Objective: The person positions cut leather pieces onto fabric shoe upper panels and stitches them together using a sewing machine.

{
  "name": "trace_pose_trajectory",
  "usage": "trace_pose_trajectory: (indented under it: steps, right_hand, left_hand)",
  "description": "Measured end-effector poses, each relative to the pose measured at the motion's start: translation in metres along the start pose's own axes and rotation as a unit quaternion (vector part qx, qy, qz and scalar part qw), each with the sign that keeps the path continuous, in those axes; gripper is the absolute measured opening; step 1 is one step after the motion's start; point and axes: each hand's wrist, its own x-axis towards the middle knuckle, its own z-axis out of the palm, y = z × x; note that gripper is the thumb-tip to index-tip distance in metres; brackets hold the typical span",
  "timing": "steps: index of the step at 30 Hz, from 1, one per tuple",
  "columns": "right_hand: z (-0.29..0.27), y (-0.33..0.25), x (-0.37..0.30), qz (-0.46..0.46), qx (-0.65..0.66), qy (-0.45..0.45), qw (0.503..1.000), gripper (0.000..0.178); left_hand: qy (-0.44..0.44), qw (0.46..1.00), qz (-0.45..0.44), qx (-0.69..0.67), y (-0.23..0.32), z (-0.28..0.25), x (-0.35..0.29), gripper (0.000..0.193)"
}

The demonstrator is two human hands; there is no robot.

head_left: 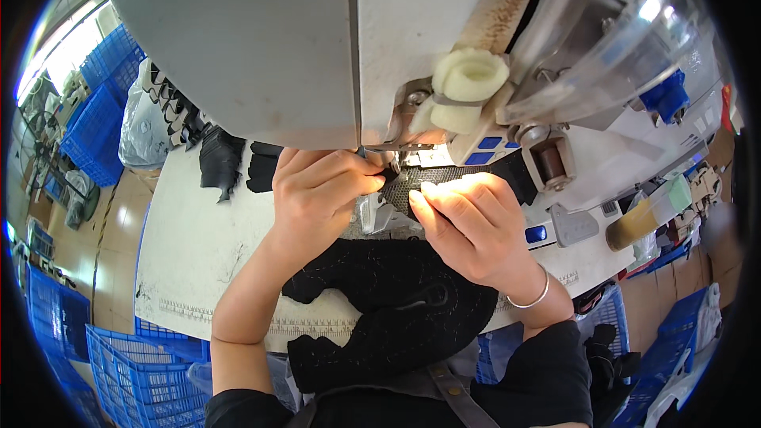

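Note:
Under the lit needle area of a large grey-white sewing machine (261,47) lies a piece of black mesh fabric (410,184). My right hand (477,226), with a bracelet at its wrist, pinches the near edge of this fabric between thumb and fingers. Close to the presser foot (394,163), on its left, my left hand (321,194) has thumb and fingertips closed together; what they hold is too small to make out. A curved black cloth piece (396,301) with loose threads on it lies between my forearms, over the table's front edge.
Black fabric pieces (220,160) lie on the white table (190,246) left of my hands. Blue crates (143,372) stand on the floor at left and right. A clear plastic guard (618,55) and a thread spool (549,162) are at the machine's right.

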Motion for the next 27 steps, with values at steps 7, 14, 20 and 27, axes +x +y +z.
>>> trace_pose_trajectory:
  steps: [7,14,20,27]
  right_hand:
    - [0.009,0.011,-0.002,0.059,0.006,0.05,0.997,0.029]
    - [0.007,0.014,-0.001,0.077,0.058,0.054,0.994,0.025]
    - [0.017,0.051,-0.019,0.274,0.021,0.042,0.961,0.015]
    - [0.082,0.122,-0.04,0.188,0.179,-0.02,0.966,0.02]
  left_hand:
    - [-0.089,0.995,-0.045,-0.027,0.0,-0.015,-0.002,0.019]
    - [-0.09,0.974,0.053,0.201,0.048,-0.013,-0.004,0.028]
    - [-0.052,0.993,0.022,0.106,0.026,-0.009,-0.002,0.021]
    - [-0.025,1.0,-0.016,0.01,-0.002,-0.006,-0.002,0.023]
